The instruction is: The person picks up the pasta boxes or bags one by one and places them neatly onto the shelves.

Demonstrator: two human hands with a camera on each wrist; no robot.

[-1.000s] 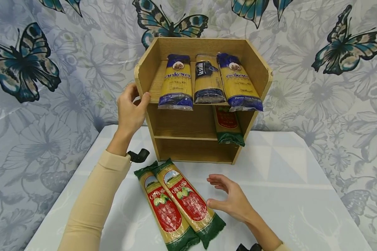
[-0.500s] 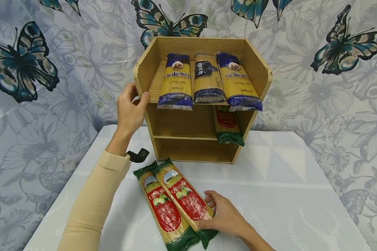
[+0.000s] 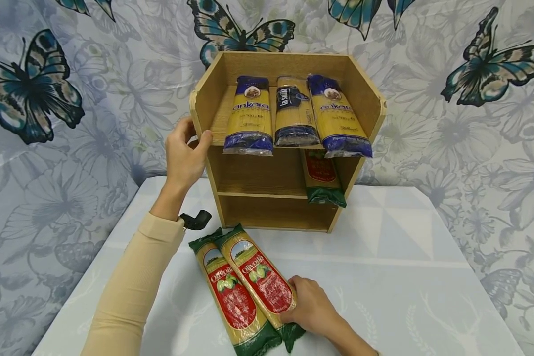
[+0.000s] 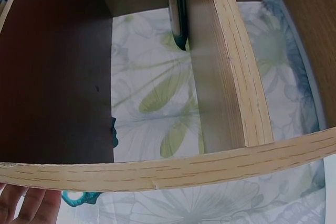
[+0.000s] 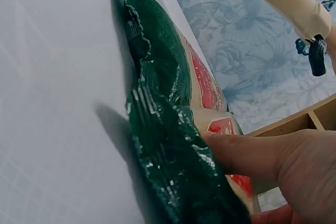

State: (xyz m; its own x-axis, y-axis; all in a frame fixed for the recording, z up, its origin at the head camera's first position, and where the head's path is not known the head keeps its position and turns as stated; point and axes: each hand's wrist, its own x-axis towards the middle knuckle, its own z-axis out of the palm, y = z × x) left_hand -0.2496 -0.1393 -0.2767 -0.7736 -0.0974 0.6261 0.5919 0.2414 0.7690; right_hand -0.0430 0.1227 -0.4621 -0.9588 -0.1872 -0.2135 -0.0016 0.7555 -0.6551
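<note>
Two spaghetti packs with green ends and red labels lie slanted side by side on the table in the head view, the right one overlapping the left spaghetti pack. My right hand grips the lower part of the right spaghetti pack, thumb on top and fingers along its far side. In the right wrist view, the thumb presses beside that pack's crinkled green end. My left hand holds the left side edge of a wooden shelf unit; its fingers show outside the panel in the left wrist view.
On the top shelf sit two blue-and-yellow pasta packs, left pack and right pack, with a dark-labelled pasta pack between. Another green-ended pack lies at the right on the middle shelf. Behind hangs a butterfly-patterned backdrop.
My right hand has come down and left from beside the right spaghetti pack and taken hold of its lower part. That pack's lower end has shifted slightly left. My left hand has stayed put.
</note>
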